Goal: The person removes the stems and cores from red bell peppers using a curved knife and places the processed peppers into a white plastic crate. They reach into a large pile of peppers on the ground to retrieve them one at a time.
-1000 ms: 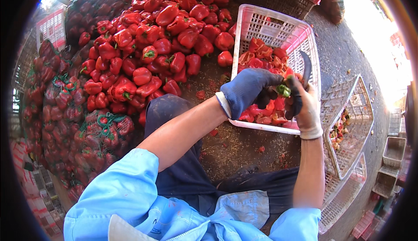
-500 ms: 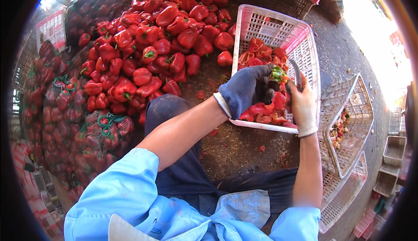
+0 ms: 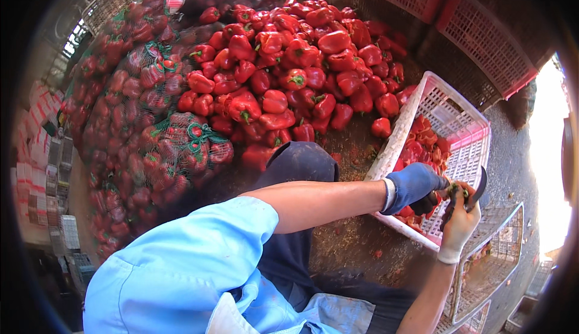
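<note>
My left hand [image 3: 419,186], in a blue glove with dark fingers, reaches over the near right side of a white plastic crate [image 3: 386,153]. Its closed fingertips meet a greenish pepper core [image 3: 455,191], partly hidden between both hands. My right hand [image 3: 460,222], in a pale glove, grips a knife whose dark curved blade [image 3: 481,186] sticks up beyond the fingers; its handle is mostly covered. The right thumb and fingers also press against the core. Inside the crate lie cut red pepper pieces [image 3: 422,141], some under my left hand.
Whole red bell peppers [image 3: 301,75] are heaped on the floor beyond my knee. Net bags of peppers [image 3: 132,105] stand at the left. Another openwork crate [image 3: 491,267] with scraps is at the right, and pink-and-white crates [image 3: 482,32] stand at the back right.
The view has swung, so the heap and crate appear further right. Both hands have shifted rightward relative to the crate, toward its right side, still together around the core, with the knife in my right hand.
</note>
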`<state>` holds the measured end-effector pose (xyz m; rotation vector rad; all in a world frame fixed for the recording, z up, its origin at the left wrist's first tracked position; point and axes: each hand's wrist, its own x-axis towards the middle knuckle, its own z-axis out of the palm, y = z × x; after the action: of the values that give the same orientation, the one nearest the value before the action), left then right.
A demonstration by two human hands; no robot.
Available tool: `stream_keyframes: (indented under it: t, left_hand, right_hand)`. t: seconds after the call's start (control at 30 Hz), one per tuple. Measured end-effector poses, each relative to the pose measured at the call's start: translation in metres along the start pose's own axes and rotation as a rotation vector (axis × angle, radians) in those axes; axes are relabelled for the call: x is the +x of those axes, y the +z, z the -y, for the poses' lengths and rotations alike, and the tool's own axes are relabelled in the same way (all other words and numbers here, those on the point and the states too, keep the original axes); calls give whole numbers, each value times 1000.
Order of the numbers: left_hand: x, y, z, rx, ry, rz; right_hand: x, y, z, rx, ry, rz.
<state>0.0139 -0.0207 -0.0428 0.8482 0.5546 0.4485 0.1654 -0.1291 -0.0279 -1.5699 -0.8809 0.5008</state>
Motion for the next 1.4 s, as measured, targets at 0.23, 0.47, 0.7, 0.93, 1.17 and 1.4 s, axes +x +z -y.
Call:
stream_keyframes:
  t: [0.23, 0.47, 0.7, 0.93, 1.17, 1.4]
  left_hand:
    - [-22, -157, -133, 970, 491, -392]
    - [-81, -294, -166, 1889, 160, -867]
    - [-42, -375, -133, 2379, 46, -705]
    - [-11, -397, -144, 2217, 9, -433]
    - [-26, -411, -142, 2301, -13, -571]
    - [-49, -409, -171, 2170, 53, -731]
  right_hand:
    - [28, -161, -21, -60, -103, -407]
    - [4, -262, -54, -439, 219, -438]
    - [-27, -243, -76, -201, 628, -192]
    - [-36, -224, -72, -337, 469, 55]
    - [-26, -155, -36, -352, 332, 170]
    - [-34, -161, -32, -351, 208, 147]
